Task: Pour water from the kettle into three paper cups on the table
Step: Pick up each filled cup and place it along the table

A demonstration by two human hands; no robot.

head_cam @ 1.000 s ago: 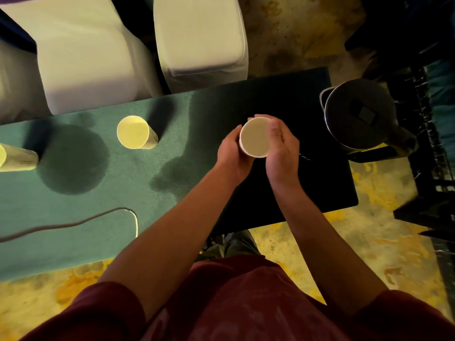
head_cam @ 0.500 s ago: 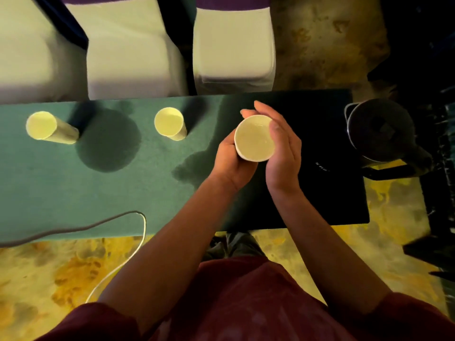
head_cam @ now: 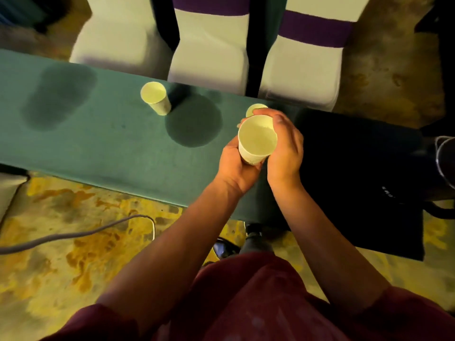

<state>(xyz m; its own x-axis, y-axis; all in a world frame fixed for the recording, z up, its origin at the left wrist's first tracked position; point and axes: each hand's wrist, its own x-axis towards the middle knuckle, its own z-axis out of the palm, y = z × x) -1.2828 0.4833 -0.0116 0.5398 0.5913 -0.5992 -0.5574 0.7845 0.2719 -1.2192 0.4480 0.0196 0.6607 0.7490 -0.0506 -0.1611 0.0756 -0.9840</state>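
I hold a pale paper cup (head_cam: 257,141) upright above the green table (head_cam: 98,139), my left hand (head_cam: 234,166) around its lower left side and my right hand (head_cam: 285,146) around its right side. A second paper cup (head_cam: 155,97) stands on the table to the left. Just behind my fingers, a third cup (head_cam: 253,109) shows only part of its rim. The dark kettle (head_cam: 446,161) is cut off by the right edge of the view.
Three white chairs with purple bands (head_cam: 209,55) stand close behind the table. A black cloth (head_cam: 357,168) covers the table's right end. A grey cable (head_cam: 73,233) runs over the patterned floor at the left. Dark wet patches (head_cam: 194,121) mark the tablecloth.
The view has swung left and the kettle has slid to the right edge. The held cup, between both hands, now sits in front of the middle cup and hides most of it.
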